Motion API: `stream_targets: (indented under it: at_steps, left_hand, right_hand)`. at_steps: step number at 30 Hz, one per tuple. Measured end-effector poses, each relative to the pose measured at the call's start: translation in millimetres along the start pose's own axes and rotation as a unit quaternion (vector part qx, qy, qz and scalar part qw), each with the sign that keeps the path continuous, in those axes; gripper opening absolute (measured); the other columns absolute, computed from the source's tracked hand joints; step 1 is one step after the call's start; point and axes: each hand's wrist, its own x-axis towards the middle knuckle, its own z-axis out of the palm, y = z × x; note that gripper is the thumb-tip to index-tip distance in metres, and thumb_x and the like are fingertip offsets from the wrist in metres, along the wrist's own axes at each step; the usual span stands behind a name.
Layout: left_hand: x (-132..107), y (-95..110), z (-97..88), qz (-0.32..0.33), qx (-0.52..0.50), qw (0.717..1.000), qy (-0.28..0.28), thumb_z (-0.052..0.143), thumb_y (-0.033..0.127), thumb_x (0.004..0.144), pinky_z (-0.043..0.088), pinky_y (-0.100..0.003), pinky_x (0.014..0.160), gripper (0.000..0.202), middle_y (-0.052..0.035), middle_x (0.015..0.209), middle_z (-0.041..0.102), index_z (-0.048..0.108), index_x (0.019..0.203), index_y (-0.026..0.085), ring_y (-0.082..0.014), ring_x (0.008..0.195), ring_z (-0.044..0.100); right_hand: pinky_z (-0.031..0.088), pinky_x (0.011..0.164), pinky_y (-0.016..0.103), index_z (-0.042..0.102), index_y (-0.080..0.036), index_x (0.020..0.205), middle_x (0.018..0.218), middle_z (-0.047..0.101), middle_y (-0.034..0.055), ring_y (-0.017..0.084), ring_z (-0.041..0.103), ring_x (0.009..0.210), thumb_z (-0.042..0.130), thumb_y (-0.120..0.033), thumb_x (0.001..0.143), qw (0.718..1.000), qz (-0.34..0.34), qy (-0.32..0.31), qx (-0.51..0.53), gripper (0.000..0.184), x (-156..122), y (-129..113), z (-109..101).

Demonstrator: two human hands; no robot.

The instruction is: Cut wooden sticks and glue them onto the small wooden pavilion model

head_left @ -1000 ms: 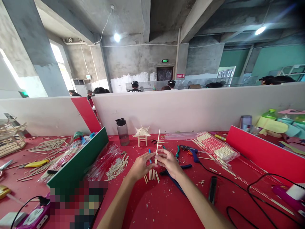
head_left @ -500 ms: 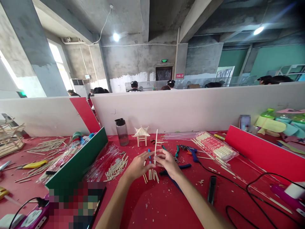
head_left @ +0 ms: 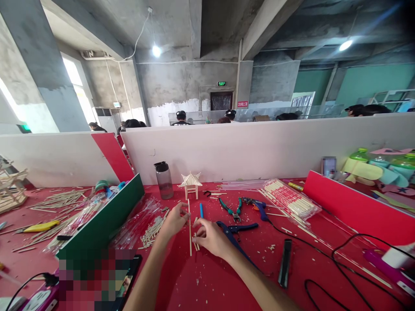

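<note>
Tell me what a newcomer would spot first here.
The red table, littered with wood bits, catches the eye first. At its middle the left hand pinches a long stick, the right hand beside it. Behind them stands a small wooden pavilion.

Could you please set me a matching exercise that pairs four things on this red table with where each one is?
Things
1. long thin wooden stick
2. smoky clear plastic bottle with black lid
3. small pavilion model of wooden sticks
4. green-handled metal pliers

Places
A. lying right of the short blue pen
B. between the left hand and the right hand
C. upright, nearest the green board
D. on its own legs by the white partition, behind the hands

Pairs: 1-B, 2-C, 3-D, 4-A.
</note>
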Motion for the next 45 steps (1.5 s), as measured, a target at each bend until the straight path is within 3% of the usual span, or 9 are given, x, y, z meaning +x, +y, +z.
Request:
stream_targets:
  at_steps: [7, 10, 13, 17, 27, 33, 37, 41, 45]
  left_hand:
    - [-7.7, -20.4, -17.1, -0.043, 0.282, 0.955, 0.078, 0.064, 0.015, 0.070, 0.040, -0.029, 0.068, 0.015, -0.0072, 0.077, 0.068, 0.062, 0.084, 0.020, -0.0254, 0.078, 0.065]
    - [-12.3, -13.2, -18.1, 0.017, 0.325, 0.946, 0.013, 0.060, 0.012, 0.073, 0.041, -0.029, 0.073, 0.016, -0.0094, 0.087, 0.070, 0.063, 0.085, 0.021, -0.0251, 0.085, 0.064]
    - [-13.8, -2.4, -16.7, 0.092, 0.324, 0.932, -0.134, 0.054, 0.006, 0.073, 0.042, -0.026, 0.074, 0.027, -0.0055, 0.095, 0.070, 0.067, 0.090, 0.022, -0.0197, 0.086, 0.063]
    - [-15.3, 8.3, -11.5, 0.088, 0.307, 0.911, -0.260, 0.061, 0.011, 0.071, 0.044, -0.025, 0.078, 0.027, -0.0026, 0.103, 0.071, 0.072, 0.091, 0.024, -0.0191, 0.091, 0.063]
    - [-14.3, 4.3, -5.1, 0.056, 0.267, 0.919, -0.285, 0.064, 0.015, 0.070, 0.041, -0.022, 0.065, 0.014, -0.0018, 0.086, 0.070, 0.072, 0.080, 0.020, -0.0167, 0.076, 0.061]
    - [-15.8, -1.5, -3.5, 0.036, 0.264, 0.922, -0.281, 0.064, 0.014, 0.071, 0.038, -0.021, 0.058, 0.015, -0.0008, 0.078, 0.070, 0.071, 0.083, 0.020, -0.0158, 0.069, 0.060]
    - [-15.3, -7.2, -3.8, 0.034, 0.264, 0.921, -0.284, 0.061, 0.012, 0.072, 0.040, -0.022, 0.059, 0.017, -0.0019, 0.082, 0.073, 0.071, 0.083, 0.021, -0.0171, 0.073, 0.064]
    - [-16.7, -5.8, -7.0, 0.045, 0.284, 0.913, -0.288, 0.057, 0.009, 0.072, 0.038, -0.021, 0.056, 0.023, -0.0019, 0.086, 0.073, 0.069, 0.086, 0.022, -0.0175, 0.074, 0.064]
    - [-19.8, 2.2, -10.9, 0.088, 0.300, 0.918, -0.244, 0.051, 0.008, 0.076, 0.035, -0.021, 0.056, 0.022, -0.0020, 0.083, 0.071, 0.064, 0.087, 0.022, -0.0165, 0.072, 0.062]
  right_hand:
    - [0.047, 0.064, 0.024, 0.068, -0.021, 0.089, 0.081, 0.074, 0.0030, 0.019, 0.069, 0.073, 0.073, -0.025, 0.077, 0.994, -0.005, 0.050, -0.094, 0.014, -0.1, -6.1, -13.0]
    - [0.048, 0.067, 0.025, 0.071, -0.021, 0.087, 0.083, 0.075, 0.0039, 0.020, 0.070, 0.076, 0.070, -0.025, 0.080, 0.991, -0.018, 0.045, -0.126, 0.008, -1.0, -7.3, -12.2]
    - [0.048, 0.070, 0.025, 0.072, -0.022, 0.089, 0.086, 0.076, 0.0036, 0.020, 0.071, 0.080, 0.066, -0.021, 0.081, 0.986, -0.033, 0.039, -0.156, 0.010, -1.6, -4.6, -10.4]
    - [0.049, 0.073, 0.024, 0.071, -0.023, 0.092, 0.087, 0.076, 0.0028, 0.019, 0.072, 0.083, 0.060, -0.018, 0.083, 0.982, -0.045, 0.040, -0.177, 0.015, -0.1, 1.9, -13.0]
    - [0.052, 0.069, 0.027, 0.066, -0.021, 0.094, 0.087, 0.074, 0.0041, 0.018, 0.070, 0.077, 0.057, -0.025, 0.085, 0.987, -0.030, 0.085, -0.130, 0.014, 10.5, 8.2, -31.3]
    - [0.055, 0.075, 0.034, 0.052, -0.019, 0.121, 0.106, 0.068, 0.0105, 0.021, 0.067, 0.090, 0.067, -0.034, 0.079, 0.993, 0.012, 0.094, -0.064, 0.047, 76.9, 18.6, -61.4]
    - [0.047, 0.097, 0.044, 0.041, -0.022, 0.138, 0.135, 0.053, 0.0155, 0.028, 0.056, 0.119, 0.073, -0.033, 0.073, 0.966, -0.034, 0.200, -0.163, 0.074, 132.3, 10.8, -73.5]
    - [0.032, 0.112, 0.045, 0.046, -0.022, 0.140, 0.143, 0.047, 0.0145, 0.031, 0.038, 0.137, 0.075, -0.043, 0.073, 0.925, -0.151, 0.162, -0.309, 0.076, 173.6, -1.3, -71.9]
    - [0.040, 0.104, 0.041, 0.050, -0.024, 0.137, 0.133, 0.060, 0.0101, 0.028, 0.053, 0.125, 0.063, -0.048, 0.084, 0.923, -0.120, 0.130, -0.341, 0.059, 202.6, -8.0, -63.6]
